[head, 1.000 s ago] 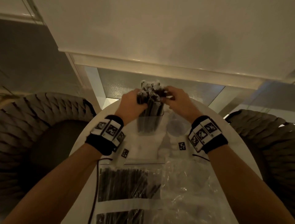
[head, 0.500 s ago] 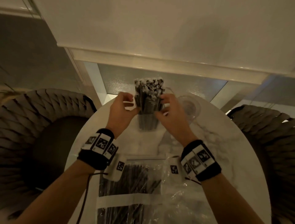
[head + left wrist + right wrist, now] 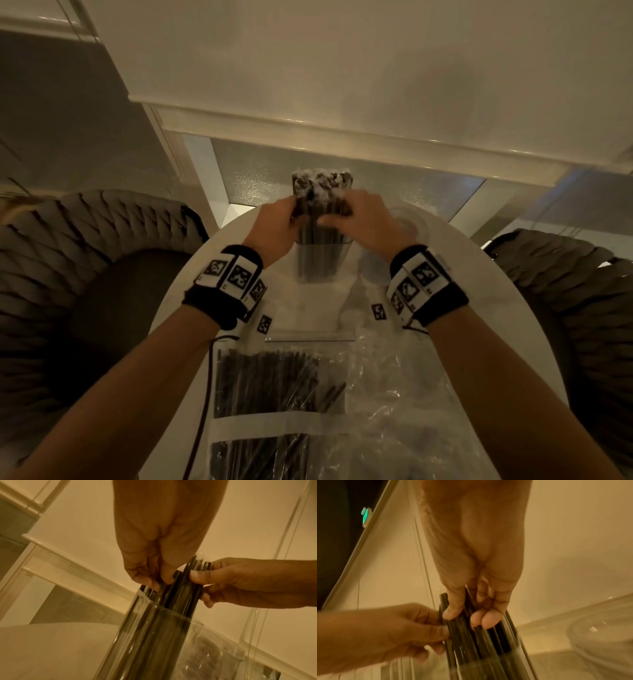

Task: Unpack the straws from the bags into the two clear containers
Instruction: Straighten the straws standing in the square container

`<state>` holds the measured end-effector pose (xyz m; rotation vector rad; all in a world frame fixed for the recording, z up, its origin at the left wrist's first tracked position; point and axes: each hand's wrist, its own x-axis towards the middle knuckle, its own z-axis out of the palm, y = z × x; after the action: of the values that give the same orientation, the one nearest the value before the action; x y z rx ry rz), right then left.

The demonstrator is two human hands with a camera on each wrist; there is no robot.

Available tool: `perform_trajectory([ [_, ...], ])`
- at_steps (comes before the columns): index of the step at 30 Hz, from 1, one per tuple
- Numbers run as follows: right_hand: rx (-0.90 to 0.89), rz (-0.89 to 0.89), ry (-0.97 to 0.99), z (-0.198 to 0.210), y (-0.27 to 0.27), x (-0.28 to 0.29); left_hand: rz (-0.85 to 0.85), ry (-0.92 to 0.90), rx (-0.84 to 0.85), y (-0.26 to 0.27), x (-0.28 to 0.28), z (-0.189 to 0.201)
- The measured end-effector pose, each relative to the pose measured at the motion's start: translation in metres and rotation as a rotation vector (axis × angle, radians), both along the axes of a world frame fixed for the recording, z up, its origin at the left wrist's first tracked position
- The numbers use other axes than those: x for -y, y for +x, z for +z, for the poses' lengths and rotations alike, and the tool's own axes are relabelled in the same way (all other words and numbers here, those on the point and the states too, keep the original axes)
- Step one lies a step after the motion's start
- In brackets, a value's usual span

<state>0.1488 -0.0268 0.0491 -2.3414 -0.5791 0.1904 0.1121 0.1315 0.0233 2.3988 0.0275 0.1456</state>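
A bundle of dark straws (image 3: 322, 192) stands upright in a clear container (image 3: 322, 263) at the far middle of the white table (image 3: 479, 308). Glinting clear film seems to cover the straws' top ends. My left hand (image 3: 291, 219) grips the bundle from the left, just above the container's rim. My right hand (image 3: 339, 219) grips it from the right. In the left wrist view my left hand's fingertips (image 3: 154, 584) pinch the straws (image 3: 173, 601) above the container (image 3: 154, 642). In the right wrist view my right hand's fingers (image 3: 486, 619) curl over the straws (image 3: 471, 642).
A second clear container (image 3: 407, 226) stands just right of the first. A bag of dark straws (image 3: 274, 387) lies near me on the table, with crumpled clear plastic (image 3: 397, 394) to its right. Woven chairs (image 3: 68, 274) flank the table. A wall is close behind.
Both hands have slid from the bundle's lower part, near the container's rim, up to near its top. The straws have stayed standing in the container.
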Motion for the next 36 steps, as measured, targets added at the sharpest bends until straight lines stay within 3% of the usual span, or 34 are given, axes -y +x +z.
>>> perform_trajectory([
  [3, -0.033, -0.01, -0.016, -0.026, -0.014, 0.004, 0.124, -0.172, 0.038, -0.013, 0.004, -0.006],
  [6, -0.051, -0.134, 0.188, -0.031, -0.02, 0.012, 0.223, -0.302, 0.216, -0.031, 0.011, -0.01],
  [9, 0.131, -0.34, 0.34, -0.026, -0.023, 0.012, 0.134, -0.249, 0.178, -0.038, 0.021, -0.018],
  [11, 0.155, -0.434, 0.378, -0.027, -0.023, 0.008, 0.103, -0.201, 0.113, -0.033, 0.025, -0.023],
  [14, 0.01, -0.364, 0.251, -0.034, -0.019, 0.0, 0.11, -0.126, 0.069, -0.024, 0.028, -0.02],
  [19, 0.029, -0.312, 0.109, -0.019, -0.001, 0.01, 0.063, -0.031, 0.099, -0.016, 0.015, -0.003],
  [22, -0.013, -0.304, 0.135, -0.012, 0.001, 0.015, 0.056, 0.0, 0.106, -0.008, 0.005, 0.011],
  [26, 0.187, -0.454, 0.341, -0.025, -0.03, 0.002, 0.016, 0.023, 0.048, -0.003, 0.003, 0.014],
  [31, 0.109, -0.25, 0.198, -0.039, -0.041, -0.019, -0.045, 0.06, -0.025, -0.002, 0.003, 0.005],
  [36, 0.115, -0.425, 0.196, -0.015, -0.013, 0.008, -0.004, 0.077, -0.021, -0.005, -0.005, 0.014],
])
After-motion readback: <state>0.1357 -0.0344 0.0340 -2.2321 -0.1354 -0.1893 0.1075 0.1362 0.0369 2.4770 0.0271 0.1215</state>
